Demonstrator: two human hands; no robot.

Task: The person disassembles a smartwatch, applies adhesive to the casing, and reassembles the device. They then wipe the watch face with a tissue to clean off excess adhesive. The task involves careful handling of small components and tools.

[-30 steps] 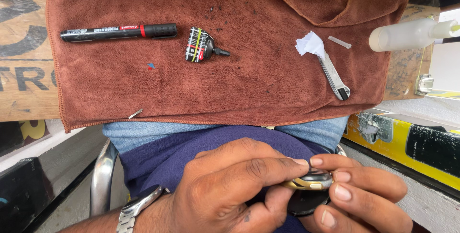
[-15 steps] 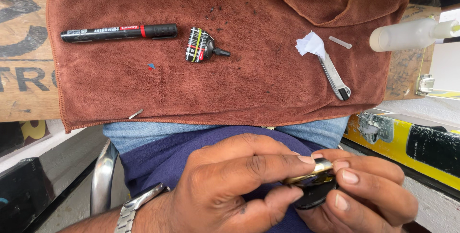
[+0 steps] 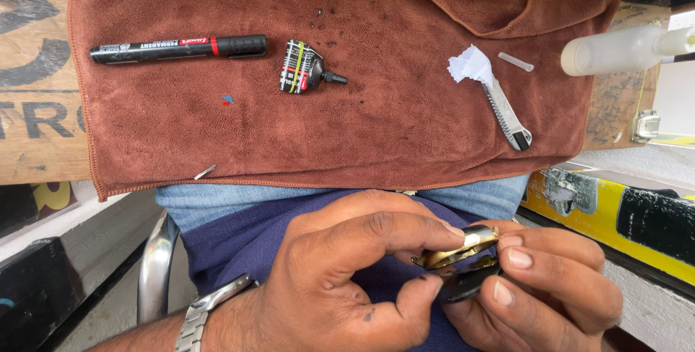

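Down near the bottom edge, over the lap, both hands are pinched together on one small job. Left hand (image 3: 340, 280) has its forefinger and thumb clamped on a little brass-coloured metal piece (image 3: 457, 248), which looks like a flat blade or key shank, though I can't tell exactly. Right hand (image 3: 550, 294) grips a small black part (image 3: 467, 285) just under it, fingers curled tight around it. The two pieces are touching or nearly so, with the metal one tilted up at its right end. To me this looks like the fitting stage, lining the metal bit up with the black body. The next move probably needs a steady pinch and a careful push or pry, since both parts are tiny and would slip easily.

Further out, a brown microfibre cloth (image 3: 405, 135) covers the work surface. On it, from left to right: a black permanent marker (image 3: 177, 48) with a red band, a small glue tube (image 3: 304, 70) with a black nozzle, and a slim utility knife (image 3: 507, 113) with a scrap of white paper (image 3: 470, 64) at its far end. A white plastic bottle (image 3: 615, 48) lies at the far right. A wooden board (image 3: 32, 106) with big dark lettering sits under the cloth on the left, and a yellow and black box (image 3: 615, 229) sits low on the right.
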